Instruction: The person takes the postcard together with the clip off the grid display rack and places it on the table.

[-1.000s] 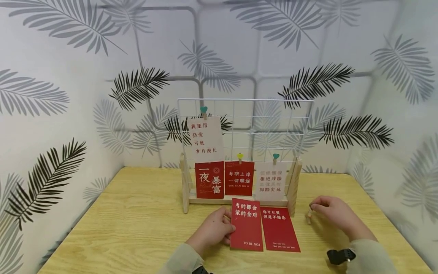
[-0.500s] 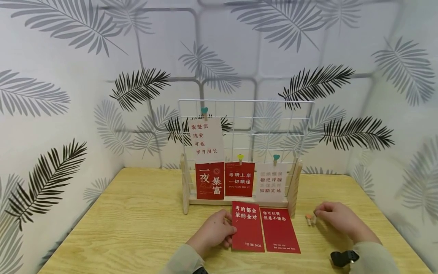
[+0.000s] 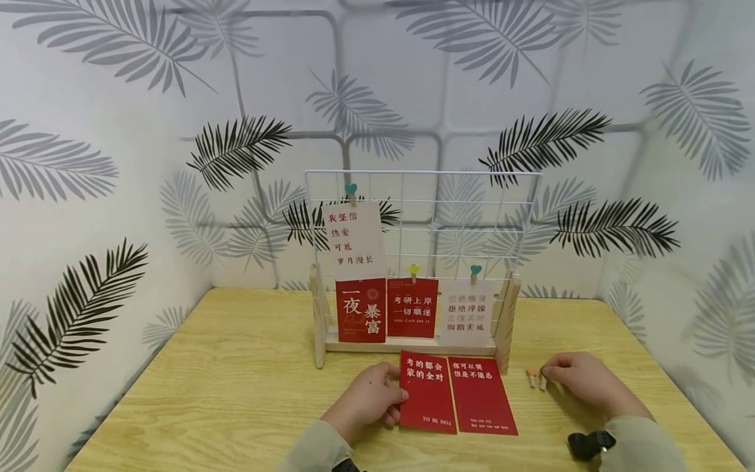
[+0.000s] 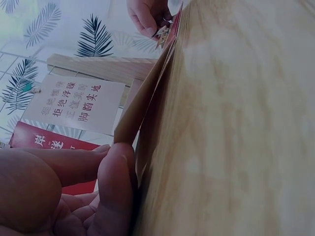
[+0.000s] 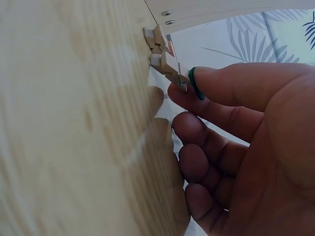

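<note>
In the head view my left hand [image 3: 368,395] pinches the left edge of a red card [image 3: 427,400] between thumb and fingers. The left wrist view shows that card [image 4: 138,108] tilted, its near edge raised off the wood. A second red card [image 3: 482,396] lies beside it on the right. Farther right, my right hand [image 3: 584,380] pinches a small wooden clothespin [image 5: 170,66] with a dark green top between thumb and index finger. Right beside it is another clothespin [image 3: 531,377] with an orange top. The held clothespin's tip is close to the tabletop.
A white wire grid rack [image 3: 460,172] with wooden feet stands behind the cards. Clipped on it are a tall white card [image 3: 355,239], two red cards and a white card [image 3: 467,311], with heart-topped clothespins showing. The wooden table [image 3: 236,367] meets leaf-patterned walls.
My right hand has shifted slightly right and nearer, and the orange-topped clothespin has come into sight beside the held one. The card in my left hand has moved slightly nearer to me.
</note>
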{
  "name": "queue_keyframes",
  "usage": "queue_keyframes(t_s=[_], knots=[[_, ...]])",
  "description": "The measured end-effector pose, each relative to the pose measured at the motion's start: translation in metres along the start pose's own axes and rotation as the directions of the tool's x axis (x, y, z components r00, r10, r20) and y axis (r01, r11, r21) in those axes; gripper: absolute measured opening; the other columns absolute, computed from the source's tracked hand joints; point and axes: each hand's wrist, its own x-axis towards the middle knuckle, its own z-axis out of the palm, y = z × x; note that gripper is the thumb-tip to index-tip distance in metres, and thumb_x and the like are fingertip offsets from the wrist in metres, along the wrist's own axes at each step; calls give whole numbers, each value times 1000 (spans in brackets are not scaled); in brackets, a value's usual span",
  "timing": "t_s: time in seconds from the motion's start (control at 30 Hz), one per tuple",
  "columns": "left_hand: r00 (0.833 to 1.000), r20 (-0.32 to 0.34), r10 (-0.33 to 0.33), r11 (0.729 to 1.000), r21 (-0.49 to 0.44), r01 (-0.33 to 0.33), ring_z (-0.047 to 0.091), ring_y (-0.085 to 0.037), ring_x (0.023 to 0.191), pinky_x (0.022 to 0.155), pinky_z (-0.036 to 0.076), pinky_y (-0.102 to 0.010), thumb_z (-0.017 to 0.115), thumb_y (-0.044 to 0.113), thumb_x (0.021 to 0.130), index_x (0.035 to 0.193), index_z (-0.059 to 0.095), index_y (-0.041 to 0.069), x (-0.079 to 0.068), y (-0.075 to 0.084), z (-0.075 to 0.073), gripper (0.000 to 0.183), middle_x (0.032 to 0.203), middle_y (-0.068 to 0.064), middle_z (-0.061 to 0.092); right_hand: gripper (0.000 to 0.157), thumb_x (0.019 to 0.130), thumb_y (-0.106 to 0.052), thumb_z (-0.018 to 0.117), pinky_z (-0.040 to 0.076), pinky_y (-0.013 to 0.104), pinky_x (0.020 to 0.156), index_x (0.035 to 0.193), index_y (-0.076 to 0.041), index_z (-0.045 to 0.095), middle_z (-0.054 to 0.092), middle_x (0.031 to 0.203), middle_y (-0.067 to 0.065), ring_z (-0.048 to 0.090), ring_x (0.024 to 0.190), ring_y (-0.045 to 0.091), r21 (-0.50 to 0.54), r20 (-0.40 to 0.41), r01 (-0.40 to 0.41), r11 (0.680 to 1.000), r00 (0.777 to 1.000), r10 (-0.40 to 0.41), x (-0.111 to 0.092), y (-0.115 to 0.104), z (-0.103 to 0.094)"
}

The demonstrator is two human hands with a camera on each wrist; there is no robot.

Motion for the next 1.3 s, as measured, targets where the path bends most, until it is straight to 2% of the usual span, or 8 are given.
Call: queue_keyframes(t_s=[0.17,0.47,0.67,0.9,1.0,1.13,1.3], knots=[[1000,2,-2,1000,-7,2,62,-17,53,49,55,-29,67,2,95,133,52,-5,1,1,0,42,79,-15,67,23,97,-28,65,47,39,78,105,-10,76,70,105,6,59,93,21,-35,-9,-31,999,999,31,1,0,1],[1000,-8,-27,1000,-11,27,64,-18,56,52,56,-31,66,2,95,135,51,-3,0,-1,0,42,87,-12,65,23,98,-28,65,42,39,74,105,-9,76,68,101,5,52,87,22,-25,-4,-47,999,999,47,-1,-2,3],[1000,-18,-25,1000,9,25,65,-19,58,54,57,-31,65,2,95,136,51,-3,-2,2,-2,43,89,-10,65,23,97,-29,67,46,39,77,104,-9,76,70,105,7,57,90,21,-30,-11,-39,999,999,38,0,-2,3],[1000,-18,-26,999,36,26,66,-20,59,56,57,-32,64,5,97,135,53,-3,-1,3,-2,40,88,-11,65,22,96,-28,67,44,38,74,104,-10,76,70,103,5,54,87,21,-27,-18,-43,999,999,43,2,-1,4],[999,-22,-24,999,43,25,67,-21,60,56,57,-33,65,5,97,134,54,-2,0,3,-3,39,88,-12,65,25,97,-28,66,47,40,78,109,-8,75,70,108,8,58,93,23,-25,-22,-33,999,999,32,2,0,3],[999,-25,-20,999,26,21,67,-22,61,56,57,-33,65,6,98,134,53,-1,0,4,-6,38,91,-12,65,29,99,-29,64,49,51,88,114,-6,74,70,114,12,61,105,30,1,-29,-22,1000,999,22,2,0,2],[1000,-25,-13,1000,11,13,67,-23,61,56,57,-34,64,9,99,133,53,-1,-1,4,-7,37,93,-11,66,30,100,-31,63,47,56,92,114,-6,73,69,115,12,61,108,33,23,-45,-22,999,999,23,1,0,3]])
